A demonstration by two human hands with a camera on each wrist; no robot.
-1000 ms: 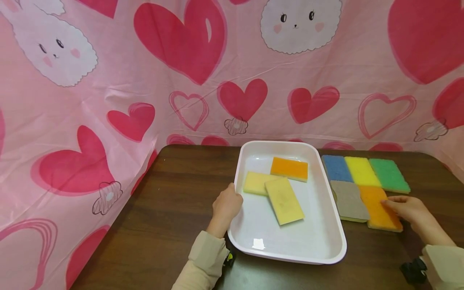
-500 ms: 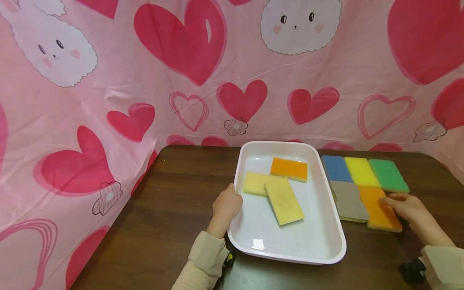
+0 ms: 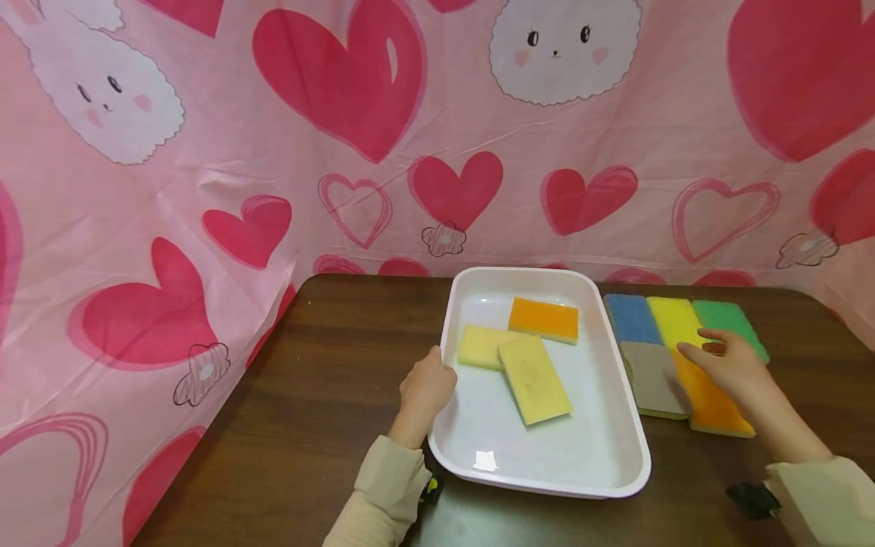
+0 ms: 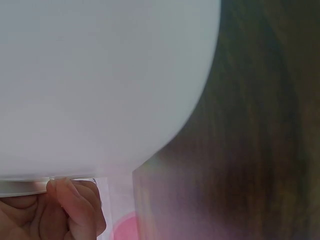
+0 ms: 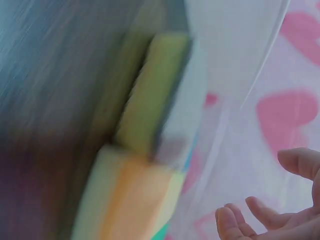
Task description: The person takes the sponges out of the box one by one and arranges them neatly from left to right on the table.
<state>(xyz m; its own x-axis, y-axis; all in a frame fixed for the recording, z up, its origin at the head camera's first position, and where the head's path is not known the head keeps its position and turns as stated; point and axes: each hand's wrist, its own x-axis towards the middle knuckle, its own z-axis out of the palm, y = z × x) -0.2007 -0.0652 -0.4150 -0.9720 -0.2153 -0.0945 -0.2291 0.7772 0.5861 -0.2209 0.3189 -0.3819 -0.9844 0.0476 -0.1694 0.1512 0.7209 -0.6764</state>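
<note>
My left hand (image 3: 428,387) grips the left rim of a white tray (image 3: 639,456); in the left wrist view, its curled fingers (image 4: 75,205) meet that rim. Inside the tray lie an orange sponge (image 3: 544,320) and two pale yellow sponges (image 3: 536,380), one overlapping the other. To the right, my right hand (image 3: 734,368) hovers over an orange-topped scouring sponge (image 3: 721,414), thumb and fingers spread apart with nothing between them. The right wrist view shows the same hand (image 5: 280,215) clear of the blurred orange sponge (image 5: 137,185).
Beside the tray, a blue sponge (image 3: 632,317), a yellow sponge (image 3: 673,319) and a green sponge (image 3: 728,315) form the back row. A grey sponge (image 3: 652,380) sits left of the orange one. Pink heart-patterned cloth (image 3: 383,228) hangs behind the dark wooden table (image 3: 328,365).
My right hand has left the orange sponge's right edge and moved up and leftward above the sponges. My left hand keeps its grip on the tray, which looks still.
</note>
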